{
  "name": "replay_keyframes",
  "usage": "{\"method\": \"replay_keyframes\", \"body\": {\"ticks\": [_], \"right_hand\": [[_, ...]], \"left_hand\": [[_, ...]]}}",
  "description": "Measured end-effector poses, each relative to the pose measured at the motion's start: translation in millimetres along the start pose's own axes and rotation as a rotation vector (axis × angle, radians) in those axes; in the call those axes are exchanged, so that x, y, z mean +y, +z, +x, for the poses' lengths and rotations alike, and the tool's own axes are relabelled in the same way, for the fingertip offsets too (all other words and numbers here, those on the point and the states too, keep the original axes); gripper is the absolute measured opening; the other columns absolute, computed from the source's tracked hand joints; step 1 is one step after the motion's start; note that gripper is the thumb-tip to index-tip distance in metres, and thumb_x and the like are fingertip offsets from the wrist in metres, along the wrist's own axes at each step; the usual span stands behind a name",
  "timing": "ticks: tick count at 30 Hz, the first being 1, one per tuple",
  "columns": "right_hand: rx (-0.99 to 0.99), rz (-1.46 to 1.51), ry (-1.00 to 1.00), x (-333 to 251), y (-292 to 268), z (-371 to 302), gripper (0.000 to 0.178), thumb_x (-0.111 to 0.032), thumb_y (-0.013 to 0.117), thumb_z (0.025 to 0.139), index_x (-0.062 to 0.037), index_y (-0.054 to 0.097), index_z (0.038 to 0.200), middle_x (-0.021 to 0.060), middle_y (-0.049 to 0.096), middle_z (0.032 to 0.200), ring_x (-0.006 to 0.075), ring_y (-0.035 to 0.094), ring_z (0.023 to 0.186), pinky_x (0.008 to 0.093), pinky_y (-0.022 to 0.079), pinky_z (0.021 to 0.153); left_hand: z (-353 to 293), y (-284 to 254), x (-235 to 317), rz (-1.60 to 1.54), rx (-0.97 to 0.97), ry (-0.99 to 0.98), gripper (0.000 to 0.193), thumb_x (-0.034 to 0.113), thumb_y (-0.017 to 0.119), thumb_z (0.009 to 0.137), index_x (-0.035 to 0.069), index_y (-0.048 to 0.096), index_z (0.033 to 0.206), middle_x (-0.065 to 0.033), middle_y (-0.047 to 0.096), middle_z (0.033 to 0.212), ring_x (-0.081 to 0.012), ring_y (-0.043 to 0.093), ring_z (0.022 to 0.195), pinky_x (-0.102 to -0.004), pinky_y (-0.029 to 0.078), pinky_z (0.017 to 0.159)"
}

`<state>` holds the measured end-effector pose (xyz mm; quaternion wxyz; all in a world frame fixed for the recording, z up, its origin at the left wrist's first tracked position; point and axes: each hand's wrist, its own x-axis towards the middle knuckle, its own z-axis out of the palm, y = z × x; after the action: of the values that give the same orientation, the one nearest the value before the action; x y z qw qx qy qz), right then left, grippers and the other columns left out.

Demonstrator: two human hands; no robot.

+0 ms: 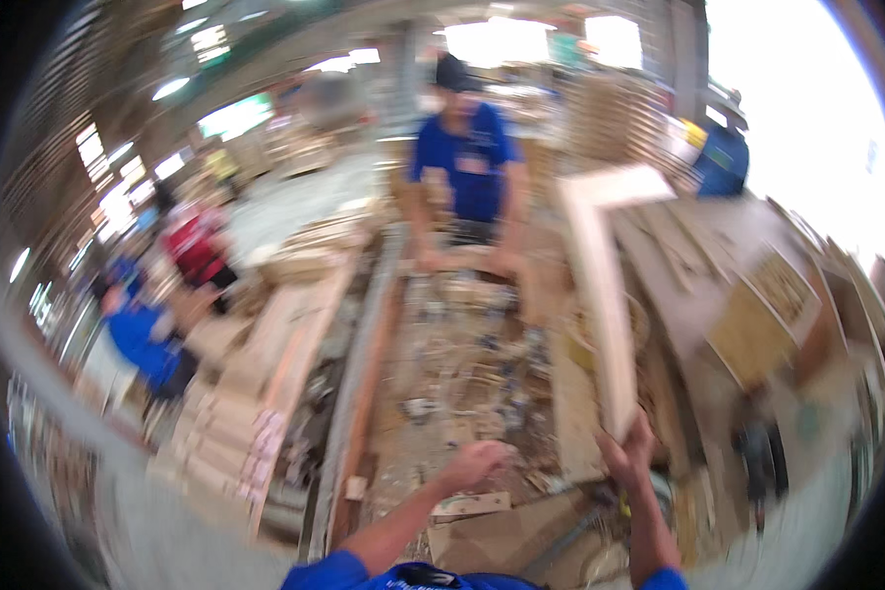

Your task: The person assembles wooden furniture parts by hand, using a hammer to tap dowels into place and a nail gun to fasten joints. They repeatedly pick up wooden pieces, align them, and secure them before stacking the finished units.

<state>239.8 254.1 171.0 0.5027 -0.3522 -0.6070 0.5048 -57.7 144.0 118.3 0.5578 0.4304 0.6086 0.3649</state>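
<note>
Nearest the camera are the wearer's blue sleeves [324,572], at 7 and 5 o'clock. The right hand [631,450], at 4 o'clock, grips an L-shaped wooden piece [610,324] by its lower end; the piece reaches up to its corner at 2 o'clock. The left hand [480,462], at 6 o'clock, is half curled and apart from the piece; blur hides whether it holds anything. Gripped at only 1 end, the piece could twist or dip, since its weight probably lies well beyond the fingers. A swing toward 12 o'clock could strike the co-worker [467,157] across the workbench [393,418]. Loose clutter [462,393] there could snag a lowered corner or strain its joint.
</note>
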Motion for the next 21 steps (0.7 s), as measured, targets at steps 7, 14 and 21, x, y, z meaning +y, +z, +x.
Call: {"method": "replay_keyframes", "body": {"ticks": [7,14,21], "right_hand": [[0.200,-0.522,0.157,41.0,-28.2,96.5,0.028,-0.018,0.081,0.087,-0.0042,0.057,0.095,0.0022,0.060,0.088,0.0177,0.059,0.074,0.0366,0.048,0.063],[0.448,-0.843,0.136,120.1,-120.1,231.3,0.029,-0.027,0.071,0.082,-0.0001,0.066,0.093,0.0177,0.067,0.083,0.0349,0.063,0.077,0.0508,0.052,0.074],[0.556,-1.110,0.418,137.3,-214.9,277.3,0.063,-0.041,0.074,0.080,0.0047,0.066,0.123,0.0277,0.074,0.114,0.0396,0.073,0.106,0.0537,0.056,0.087]], "left_hand": [[-82.0,-45.6,-76.7,-0.250,0.385,-0.117,0.031,0.029,0.063,0.110,0.000,0.073,0.115,-0.0082,0.077,0.098,-0.0158,0.073,0.086,-0.0313,0.060,0.079],[-119.3,-74.1,-107.6,-0.244,0.568,-0.232,0.029,0.027,0.066,0.108,0.000,0.073,0.115,-0.0062,0.077,0.099,-0.0134,0.072,0.085,-0.0280,0.059,0.077],[-124.0,-88.8,-89.9,-0.164,0.574,-0.363,0.031,0.032,0.067,0.108,0.002,0.074,0.116,-0.0042,0.074,0.101,-0.0118,0.070,0.093,-0.0278,0.058,0.082]]}}
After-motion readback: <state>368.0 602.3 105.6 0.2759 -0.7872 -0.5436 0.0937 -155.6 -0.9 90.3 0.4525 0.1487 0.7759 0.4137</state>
